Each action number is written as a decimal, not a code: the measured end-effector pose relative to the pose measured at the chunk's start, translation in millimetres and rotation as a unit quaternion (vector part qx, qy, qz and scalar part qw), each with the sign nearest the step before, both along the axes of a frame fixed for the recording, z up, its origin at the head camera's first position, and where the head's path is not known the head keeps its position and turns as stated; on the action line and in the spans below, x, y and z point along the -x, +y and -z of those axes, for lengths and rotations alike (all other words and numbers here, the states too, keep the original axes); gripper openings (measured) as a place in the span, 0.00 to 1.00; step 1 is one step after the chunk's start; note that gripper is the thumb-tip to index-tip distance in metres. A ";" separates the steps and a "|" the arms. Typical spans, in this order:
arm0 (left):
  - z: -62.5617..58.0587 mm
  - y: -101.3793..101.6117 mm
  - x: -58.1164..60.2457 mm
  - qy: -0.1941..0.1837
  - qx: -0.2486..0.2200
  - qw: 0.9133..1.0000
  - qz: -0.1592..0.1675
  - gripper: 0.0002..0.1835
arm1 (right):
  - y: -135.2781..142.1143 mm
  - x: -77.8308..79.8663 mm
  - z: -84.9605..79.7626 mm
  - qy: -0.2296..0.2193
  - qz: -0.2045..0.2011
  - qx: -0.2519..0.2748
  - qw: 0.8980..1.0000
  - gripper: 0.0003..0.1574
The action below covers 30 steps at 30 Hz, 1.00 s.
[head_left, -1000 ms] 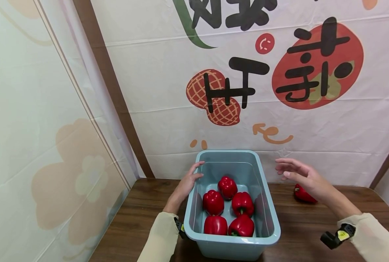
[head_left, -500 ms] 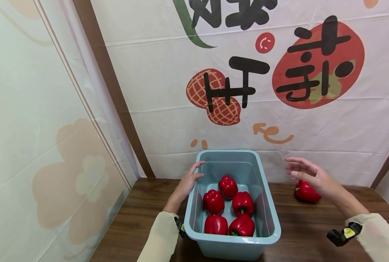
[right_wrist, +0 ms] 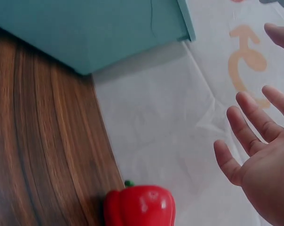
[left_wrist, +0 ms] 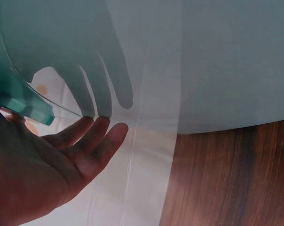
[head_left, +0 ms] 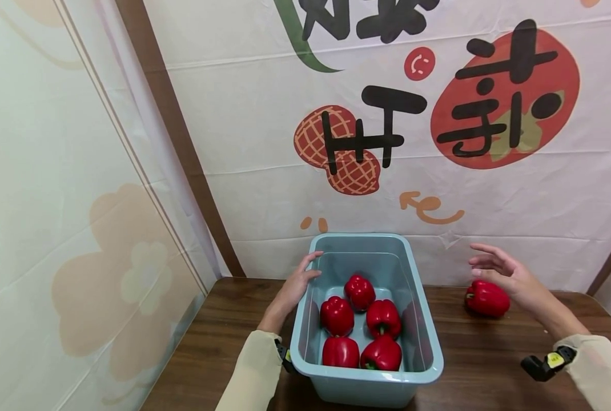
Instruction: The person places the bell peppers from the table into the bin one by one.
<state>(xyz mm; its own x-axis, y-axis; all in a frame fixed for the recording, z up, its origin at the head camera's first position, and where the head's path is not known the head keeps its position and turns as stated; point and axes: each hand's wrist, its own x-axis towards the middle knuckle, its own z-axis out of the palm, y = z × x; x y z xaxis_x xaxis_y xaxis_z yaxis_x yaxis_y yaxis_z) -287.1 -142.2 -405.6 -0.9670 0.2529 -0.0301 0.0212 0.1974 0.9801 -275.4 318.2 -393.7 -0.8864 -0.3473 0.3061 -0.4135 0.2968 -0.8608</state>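
Note:
Over the left rim of a light blue plastic bin (head_left: 433, 365), my left hand (head_left: 291, 291) has its thumb and index finger hooked. In the left wrist view the other fingers (left_wrist: 114, 136) touch the outer wall. Inside the bin lie several red bell peppers (head_left: 336, 315). My right hand (head_left: 516, 282) holds nothing, its fingers spread and slightly bent, right of the bin. Just below it, another red bell pepper (head_left: 486, 299) lies on the table, partly covered by the hand in the head view. The right wrist view shows that pepper's green stem (right_wrist: 129, 183).
The dark wood-grain table (head_left: 465, 354) carries the bin and the lone pepper. A white printed curtain (head_left: 264, 188) rises right behind the table's back edge. Another pale curtain (head_left: 79, 228) closes off the left side.
My right hand has moved to the right, away from the bin, uncovering more of the pepper on the table. The left hand stays on the bin's rim.

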 end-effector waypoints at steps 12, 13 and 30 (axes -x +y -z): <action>1.0 0.2 0.6 -0.002 -0.004 1.000 0.002 0.27 | 22.3 8.1 23.8 -0.013 0.112 -0.072 0.991 0.34; 1.3 0.0 0.7 -0.002 -0.004 1.000 0.002 0.27 | 24.2 8.9 25.9 -0.017 0.121 -0.082 0.989 0.35; 1.8 -1.4 0.2 -0.002 0.001 1.000 0.010 0.26 | 34.9 17.9 65.5 -0.038 0.171 -0.116 0.978 0.43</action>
